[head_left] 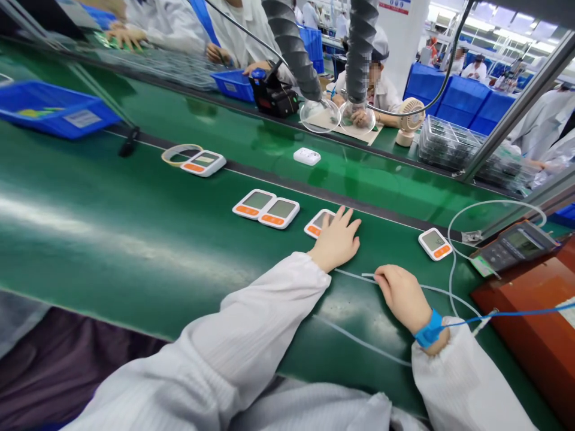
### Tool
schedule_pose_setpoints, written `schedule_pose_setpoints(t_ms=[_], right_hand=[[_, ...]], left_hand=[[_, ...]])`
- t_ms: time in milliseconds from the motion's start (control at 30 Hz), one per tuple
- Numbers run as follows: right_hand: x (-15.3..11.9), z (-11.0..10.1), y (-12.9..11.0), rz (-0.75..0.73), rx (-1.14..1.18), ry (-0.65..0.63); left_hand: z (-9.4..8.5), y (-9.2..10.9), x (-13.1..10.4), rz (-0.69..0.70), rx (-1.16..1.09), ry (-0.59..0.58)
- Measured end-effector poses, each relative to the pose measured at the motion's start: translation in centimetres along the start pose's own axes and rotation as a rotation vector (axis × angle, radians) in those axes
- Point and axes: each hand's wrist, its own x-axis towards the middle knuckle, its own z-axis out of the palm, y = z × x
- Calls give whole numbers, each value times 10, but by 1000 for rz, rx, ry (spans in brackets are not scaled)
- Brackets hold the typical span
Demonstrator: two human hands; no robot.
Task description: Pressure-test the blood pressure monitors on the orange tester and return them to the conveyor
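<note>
My left hand (338,240) rests with its fingers spread on and beside a small white device (315,226) that has a grey screen and orange buttons. The hand covers part of that device. Between the thumb and fingers of my right hand (401,294) is the end of a thin whitish tube (369,276), its tip pointing left. A blue wrist strap (429,328) with a cord circles my right wrist. Two similar devices lie side by side to the left, one a left device (254,204) and one a right device (279,213). Another device (435,243), its screen lit with characters, lies beyond my right hand.
A handheld meter (516,245) sits on an orange-brown box (530,299) at right, with tubing looping nearby. Farther left are another device (203,163), a tape roll (173,157) and a blue bin (54,114). Co-workers sit across the green conveyor (359,173).
</note>
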Motion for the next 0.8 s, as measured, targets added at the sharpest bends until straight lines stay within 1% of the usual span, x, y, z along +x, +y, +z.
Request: schedule_pose_setpoints(t_ms=[33,67,167,233,267,333,400,433,467,500,567,667,800], right_hand=[[0,0,1,20,23,29],[0,-1,2,35,39,56],[1,-4,2,42,82,124],[2,-8,0,36,131,175],[2,-9,-1,44,158,203],[3,-13,-4,107,217,276],[4,-16,-6,204,263,344],[4,-17,-7,251,275,370],[4,-18,-7,289,280,387],[4,-18,-7,315,281,396],[4,-17,-7,337,282,396],[4,-14,-6,321,287,363],[4,-14,-4,329,256,360]], left_hand=[[-1,3,-1,12,-7,5],[-1,5,-1,-8,-14,9],[-4,1,1,-125,-68,2],[-6,-1,4,-102,-217,-1],[-7,0,4,-78,-359,-1],[-6,9,1,-66,-793,-36],[-4,26,-6,-116,-1289,-138],[-2,36,-10,-141,-1476,-202],[1,44,-14,-154,-1588,-249],[3,51,-18,-160,-1651,-277],[8,59,-21,-176,-1714,-294],[10,57,-18,-199,-1780,-289],[6,52,-16,-166,-1767,-326]])
